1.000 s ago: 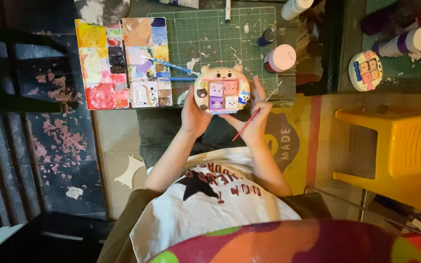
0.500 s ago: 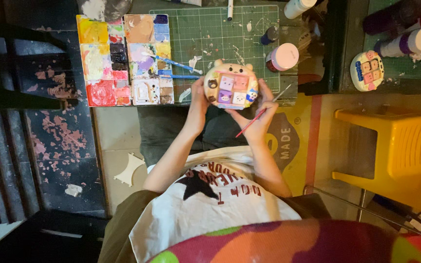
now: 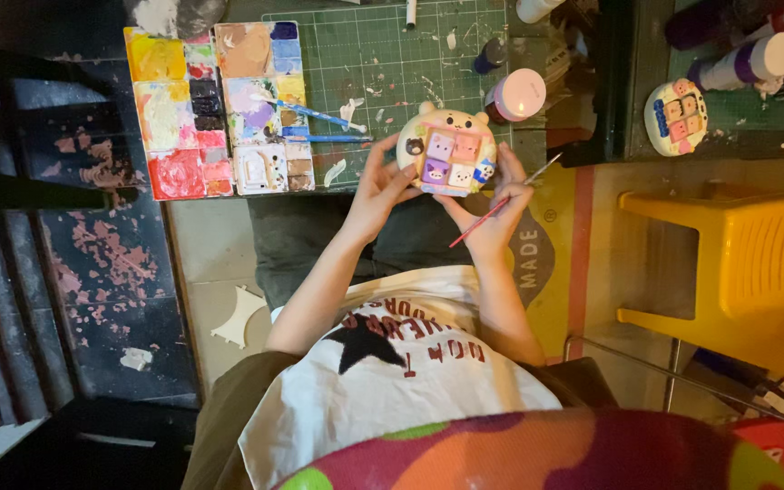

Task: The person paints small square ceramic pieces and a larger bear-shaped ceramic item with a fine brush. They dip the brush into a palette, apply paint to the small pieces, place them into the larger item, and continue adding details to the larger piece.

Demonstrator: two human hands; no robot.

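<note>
Hands come first from where I watch: left hand (image 3: 376, 186) cups the painted bear plaque (image 3: 447, 151), fingers wrapped on its edge, tilting it for viewing. Right hand (image 3: 498, 200) steadies the other side, pinching a thin brush (image 3: 499, 205). Beyond the fingertips lie a cutting mat (image 3: 392, 63) and paint palette (image 3: 220, 109).

Over the last second the painted bear-shaped figure (image 3: 447, 150) has shifted slightly right and further over the green cutting mat (image 3: 383, 63), held up between both hands. The left hand (image 3: 381, 184) followed it. The right hand (image 3: 499, 204) rose alongside it, and the red-handled brush (image 3: 501, 203) now tilts flatter.
</note>
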